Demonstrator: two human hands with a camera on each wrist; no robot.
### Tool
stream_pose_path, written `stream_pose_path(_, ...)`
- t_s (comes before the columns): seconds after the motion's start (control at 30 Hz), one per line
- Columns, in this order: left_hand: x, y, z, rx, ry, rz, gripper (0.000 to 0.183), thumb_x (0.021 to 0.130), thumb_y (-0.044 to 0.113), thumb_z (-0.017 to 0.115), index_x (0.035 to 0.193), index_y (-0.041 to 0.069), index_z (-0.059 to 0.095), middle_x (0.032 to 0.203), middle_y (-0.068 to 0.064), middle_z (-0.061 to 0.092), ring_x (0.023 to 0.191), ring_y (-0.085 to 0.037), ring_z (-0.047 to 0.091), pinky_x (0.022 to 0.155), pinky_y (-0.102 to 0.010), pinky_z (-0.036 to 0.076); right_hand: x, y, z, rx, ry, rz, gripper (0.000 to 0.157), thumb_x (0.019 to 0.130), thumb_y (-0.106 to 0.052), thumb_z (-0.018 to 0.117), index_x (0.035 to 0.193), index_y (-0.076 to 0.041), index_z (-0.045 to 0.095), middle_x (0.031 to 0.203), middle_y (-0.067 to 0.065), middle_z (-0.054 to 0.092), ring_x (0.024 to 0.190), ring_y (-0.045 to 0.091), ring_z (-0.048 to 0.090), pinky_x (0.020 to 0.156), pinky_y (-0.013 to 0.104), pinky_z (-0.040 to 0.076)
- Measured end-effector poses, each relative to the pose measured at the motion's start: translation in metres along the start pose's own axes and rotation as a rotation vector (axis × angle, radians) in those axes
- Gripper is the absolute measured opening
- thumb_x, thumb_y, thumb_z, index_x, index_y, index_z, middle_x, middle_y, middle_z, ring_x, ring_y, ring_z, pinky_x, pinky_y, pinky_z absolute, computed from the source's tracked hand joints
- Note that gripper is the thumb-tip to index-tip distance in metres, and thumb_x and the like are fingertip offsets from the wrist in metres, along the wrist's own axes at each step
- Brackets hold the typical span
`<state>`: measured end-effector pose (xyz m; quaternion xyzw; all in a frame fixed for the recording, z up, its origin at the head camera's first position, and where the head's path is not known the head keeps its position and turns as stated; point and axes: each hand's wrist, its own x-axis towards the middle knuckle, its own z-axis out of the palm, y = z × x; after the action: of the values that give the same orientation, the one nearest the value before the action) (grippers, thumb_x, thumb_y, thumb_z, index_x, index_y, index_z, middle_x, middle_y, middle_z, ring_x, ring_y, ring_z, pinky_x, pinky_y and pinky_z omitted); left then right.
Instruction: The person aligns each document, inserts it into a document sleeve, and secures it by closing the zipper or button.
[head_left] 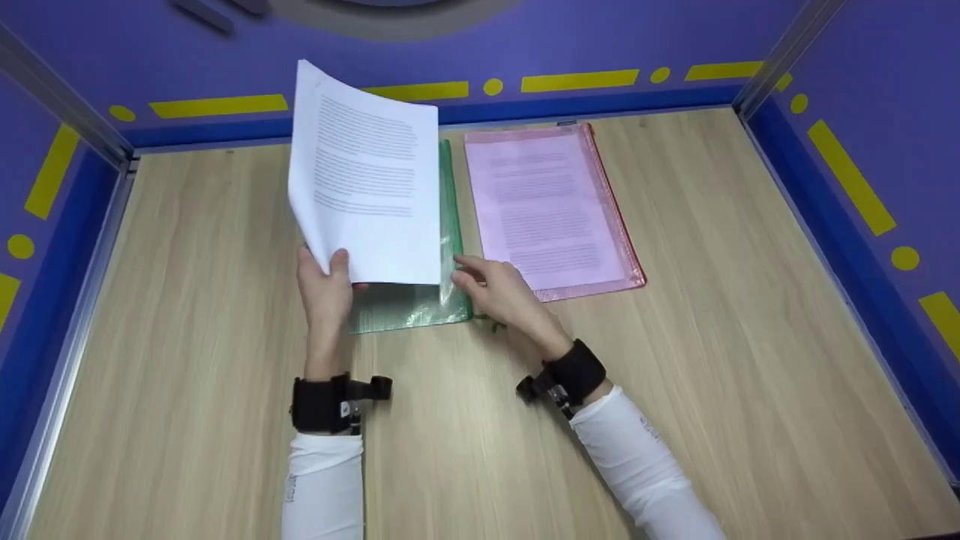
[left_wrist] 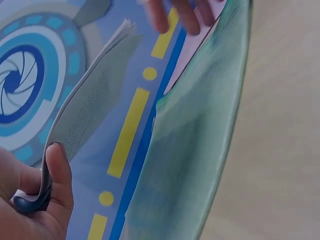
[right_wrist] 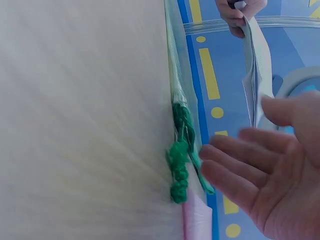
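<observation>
A bent stack of printed sheets (head_left: pixel 371 187) is raised above the table in the head view. My left hand (head_left: pixel 326 296) grips its lower left corner, thumb on the printed face. Beneath the sheets lies a green translucent zip folder (head_left: pixel 420 311), mostly covered by them in that view. My right hand (head_left: pixel 502 292) hovers near the folder's right edge with relaxed fingers; the right wrist view shows nothing in its palm. A knotted green cord (right_wrist: pixel 179 165) hangs at the folder's corner.
A pink translucent zip folder (head_left: pixel 609 225) with printed paper inside lies to the right on the wooden table (head_left: pixel 750 315). Purple panels with yellow marks (head_left: pixel 217 106) wall in the back and both sides.
</observation>
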<state>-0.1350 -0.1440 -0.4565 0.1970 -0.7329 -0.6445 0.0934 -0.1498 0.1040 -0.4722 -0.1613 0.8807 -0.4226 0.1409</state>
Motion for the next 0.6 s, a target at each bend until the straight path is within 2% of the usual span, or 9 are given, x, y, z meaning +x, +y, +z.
stream_pose_path(0.07, -0.003, 0.0, 0.008, -0.002, -0.016, 0.014, 0.045, 0.103, 0.011, 0.045, 0.143, -0.003, 0.032, 0.113, -0.016, 0.052, 0.071, -0.014, 0.058, 0.057, -0.031, 0.058, 0.003, 0.0, 0.0, 0.19, 0.044, 0.066, 0.053, 0.103, -0.037, 0.052, 0.144, -0.005, 0.05, 0.129, 0.017, 0.067, 0.115, 0.029, 0.068, 0.102, 0.041, 0.053)
stream_pose_path(0.13, -0.006, 0.0, 0.015, -0.001, -0.03, 0.018, 0.045, 0.103, 0.011, 0.046, 0.144, -0.003, 0.032, 0.115, -0.017, 0.052, 0.073, -0.016, 0.058, 0.059, -0.033, 0.058, 0.006, 0.001, -0.002, 0.403, 0.059, 0.147, 0.056, 0.103, -0.038, 0.051, 0.147, -0.006, 0.045, 0.129, 0.019, 0.066, 0.117, 0.03, 0.066, 0.103, 0.043, 0.052)
stream_pose_path(0.27, -0.012, 0.002, 0.03, -0.024, -0.066, 0.028, 0.044, 0.103, 0.013, 0.046, 0.143, -0.001, 0.032, 0.115, -0.017, 0.053, 0.075, -0.019, 0.058, 0.061, -0.038, 0.058, 0.011, 0.001, -0.006, 0.716, 0.082, 0.292, 0.061, 0.103, -0.041, 0.049, 0.152, -0.006, 0.037, 0.128, 0.017, 0.063, 0.116, 0.028, 0.065, 0.101, 0.041, 0.053)
stream_pose_path(0.33, -0.015, 0.003, 0.038, -0.038, -0.084, 0.033, 0.043, 0.103, 0.013, 0.047, 0.142, 0.0, 0.033, 0.112, -0.017, 0.054, 0.074, -0.019, 0.058, 0.061, -0.04, 0.058, 0.013, 0.002, -0.009, 0.825, 0.098, 0.329, 0.062, 0.103, -0.043, 0.049, 0.151, -0.005, 0.038, 0.126, 0.014, 0.063, 0.114, 0.024, 0.064, 0.099, 0.037, 0.053)
stream_pose_path(0.47, -0.02, 0.005, 0.053, -0.067, -0.11, 0.038, 0.041, 0.103, 0.012, 0.047, 0.14, -0.001, 0.035, 0.109, -0.017, 0.056, 0.072, -0.02, 0.058, 0.061, -0.046, 0.058, 0.014, 0.005, -0.011, 1.059, 0.115, 0.384, 0.057, 0.099, -0.046, 0.055, 0.14, -0.006, 0.05, 0.117, 0.006, 0.066, 0.105, 0.018, 0.064, 0.091, 0.032, 0.051)
stream_pose_path(0.53, -0.023, 0.005, 0.06, -0.071, -0.121, 0.032, 0.041, 0.102, 0.011, 0.048, 0.14, -0.001, 0.036, 0.109, -0.017, 0.056, 0.072, -0.02, 0.058, 0.062, -0.049, 0.058, 0.014, 0.007, -0.011, 1.116, 0.145, 0.39, 0.051, 0.098, -0.044, 0.057, 0.133, -0.008, 0.056, 0.111, 0.005, 0.069, 0.1, 0.017, 0.066, 0.087, 0.031, 0.053)
stream_pose_path(0.6, -0.026, 0.005, 0.067, -0.065, -0.132, 0.031, 0.041, 0.102, 0.011, 0.048, 0.14, -0.002, 0.037, 0.109, -0.019, 0.056, 0.072, -0.019, 0.058, 0.063, -0.051, 0.058, 0.015, 0.009, -0.012, 1.123, 0.186, 0.381, 0.042, 0.099, -0.04, 0.057, 0.127, -0.009, 0.06, 0.107, 0.004, 0.072, 0.098, 0.017, 0.069, 0.084, 0.03, 0.055)
